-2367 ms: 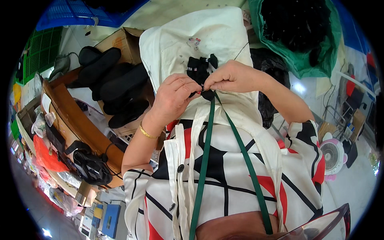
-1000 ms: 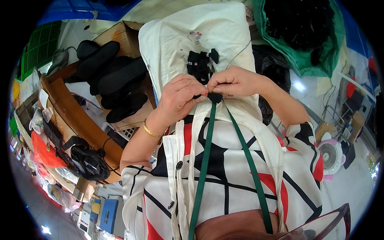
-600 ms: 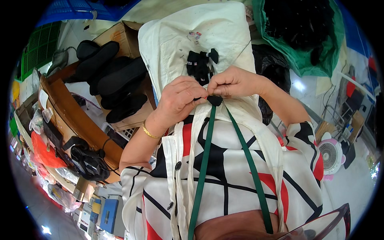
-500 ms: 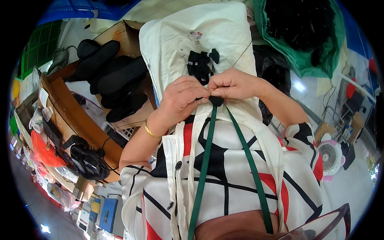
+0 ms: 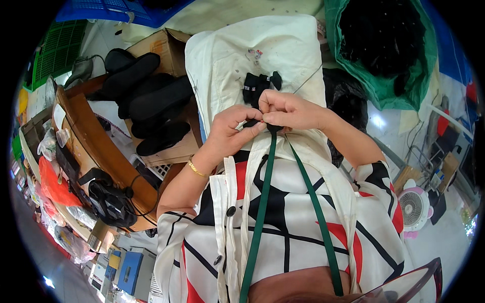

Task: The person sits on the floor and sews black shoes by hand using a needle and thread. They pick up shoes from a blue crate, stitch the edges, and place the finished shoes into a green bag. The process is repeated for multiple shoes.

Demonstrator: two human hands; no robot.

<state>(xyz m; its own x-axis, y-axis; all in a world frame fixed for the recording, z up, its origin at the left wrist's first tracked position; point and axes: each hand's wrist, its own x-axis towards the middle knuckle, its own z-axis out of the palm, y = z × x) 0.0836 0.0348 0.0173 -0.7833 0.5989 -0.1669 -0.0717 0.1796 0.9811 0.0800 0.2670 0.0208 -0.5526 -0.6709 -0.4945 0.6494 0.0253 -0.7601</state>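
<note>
My left hand (image 5: 230, 130) and my right hand (image 5: 295, 111) meet over my lap, thumbs and forefingers pinched together. Between the fingertips is a small black cloth piece (image 5: 251, 122), mostly hidden; a tiny red spot shows at the pinch. Just below the fingers hangs a small black piece (image 5: 274, 127) at the lower end of a green neck strap (image 5: 262, 202); whether it joins the cloth I cannot tell. Beyond my hands, several small black cloth pieces (image 5: 250, 87) with pale labels lie bunched on the cream cloth (image 5: 217, 60) over my lap.
Left, large black sole-shaped pads (image 5: 156, 106) lie on a cardboard box (image 5: 174, 50) beside a brown wooden table edge (image 5: 106, 156). A green sack (image 5: 427, 76) full of black pieces stands far right, near a black plastic bag (image 5: 346, 96). A fan (image 5: 414, 204) stands right.
The whole view has shifted slightly. My left fingers have opened out a little from their tighter curl, and my right fingers have curled in; both hands still meet at the same spot.
</note>
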